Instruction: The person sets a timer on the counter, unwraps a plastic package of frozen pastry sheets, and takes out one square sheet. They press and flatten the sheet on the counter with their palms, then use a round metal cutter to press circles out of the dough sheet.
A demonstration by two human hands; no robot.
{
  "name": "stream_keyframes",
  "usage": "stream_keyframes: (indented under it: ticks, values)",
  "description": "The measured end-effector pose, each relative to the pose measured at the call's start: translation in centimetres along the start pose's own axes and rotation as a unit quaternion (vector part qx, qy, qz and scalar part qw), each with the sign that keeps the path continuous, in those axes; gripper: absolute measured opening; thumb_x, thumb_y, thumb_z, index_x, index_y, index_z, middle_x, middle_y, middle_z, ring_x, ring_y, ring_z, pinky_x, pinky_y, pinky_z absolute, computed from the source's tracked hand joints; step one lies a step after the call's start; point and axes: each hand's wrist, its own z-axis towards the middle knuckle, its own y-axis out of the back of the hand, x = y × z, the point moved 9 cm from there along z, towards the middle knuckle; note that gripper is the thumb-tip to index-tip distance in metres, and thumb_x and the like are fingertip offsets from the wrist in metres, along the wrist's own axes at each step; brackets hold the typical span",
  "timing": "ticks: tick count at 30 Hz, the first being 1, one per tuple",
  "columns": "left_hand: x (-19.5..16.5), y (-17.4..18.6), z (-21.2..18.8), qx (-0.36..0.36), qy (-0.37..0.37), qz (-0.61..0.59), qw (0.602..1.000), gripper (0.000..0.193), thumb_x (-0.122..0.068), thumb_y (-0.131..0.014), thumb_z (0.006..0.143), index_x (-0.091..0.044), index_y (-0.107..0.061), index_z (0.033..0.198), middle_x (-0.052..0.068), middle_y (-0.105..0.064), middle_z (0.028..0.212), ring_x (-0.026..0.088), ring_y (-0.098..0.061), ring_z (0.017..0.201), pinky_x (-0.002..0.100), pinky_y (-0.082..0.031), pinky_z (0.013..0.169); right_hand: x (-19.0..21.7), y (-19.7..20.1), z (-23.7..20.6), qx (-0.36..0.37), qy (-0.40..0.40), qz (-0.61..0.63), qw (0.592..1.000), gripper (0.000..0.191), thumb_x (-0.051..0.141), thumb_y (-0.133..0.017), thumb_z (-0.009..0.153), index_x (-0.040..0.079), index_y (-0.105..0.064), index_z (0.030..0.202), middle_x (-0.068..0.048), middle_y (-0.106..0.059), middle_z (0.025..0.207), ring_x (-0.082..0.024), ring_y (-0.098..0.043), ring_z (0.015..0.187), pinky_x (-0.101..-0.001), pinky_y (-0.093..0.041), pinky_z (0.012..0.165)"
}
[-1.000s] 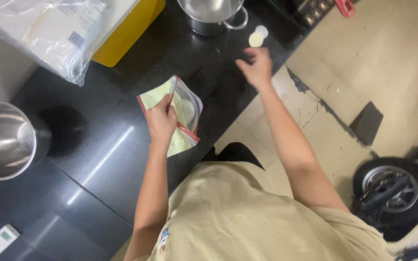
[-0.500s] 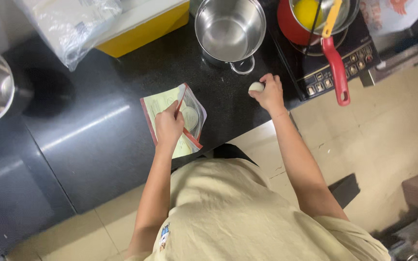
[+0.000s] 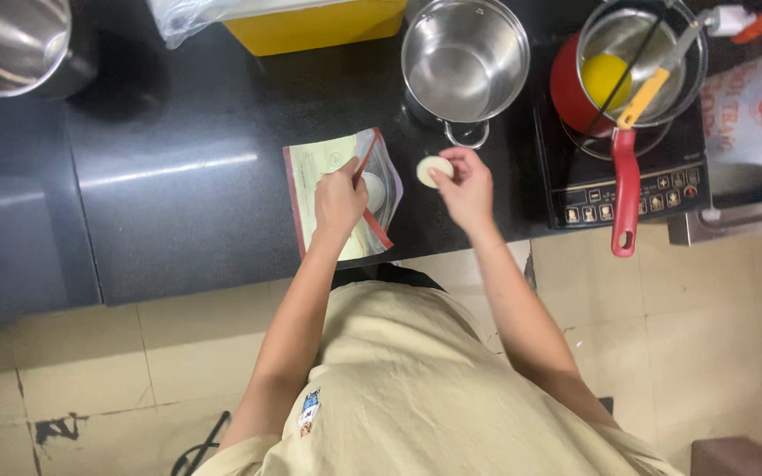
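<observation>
Head view, looking straight down on a dark worktop point(image 3: 178, 203).

Left hand point(image 3: 339, 201): fingers curled down onto a clear plastic bag point(image 3: 339, 196) with a red strip along its edge, lying flat at the worktop's near edge. The hand presses on the bag, apparently pinning it flat so it does not slide. Whether the fingers pinch the film or only rest on it cannot be told. Inside the bag: a pale sheet and at least one pale round piece under the film, partly hidden by the hand.

Right hand point(image 3: 464, 183): fingers loosely closed, tips pinching a small pale round disc point(image 3: 434, 170) at its 9 o'clock side. The disc sits just above or on the worktop, just beside the bag's right edge; contact with the surface unclear.

Containers:
- Steel pot point(image 3: 465, 60), at 12 o'clock from the right hand, empty, its handle toward the disc.
- Red pan point(image 3: 589, 84) on a black cooktop point(image 3: 637, 189), at 2 o'clock; a steel bowl in it holds something yellow, a yellow-handled tool resting across.
- Steel bowl point(image 3: 11, 40) at far 10 o'clock, contents not visible.
- Yellow box point(image 3: 315, 25) at 12 o'clock from the bag, a plastic wrap lying on it.
</observation>
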Motion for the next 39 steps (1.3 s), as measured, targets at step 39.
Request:
stream_keyframes:
  ticks: [39]
  values:
    - [57.8,58.3,1.5,-0.235,0.056,0.350,0.905,0.047,-0.031,-0.078,0.092,-0.001,-0.070,0.127,0.023,-0.065,0.105,0.041,-0.062,0.095,0.048,-0.050,0.080,-1.2,-60.5,12.8,0.143,-0.122,0.004,0.982,0.034,0.029,-0.064,0.098,0.006,-0.064,0.122,-0.006,-0.070,0.108,-0.017,-0.075,0.087,-0.0271,-0.059,0.068]
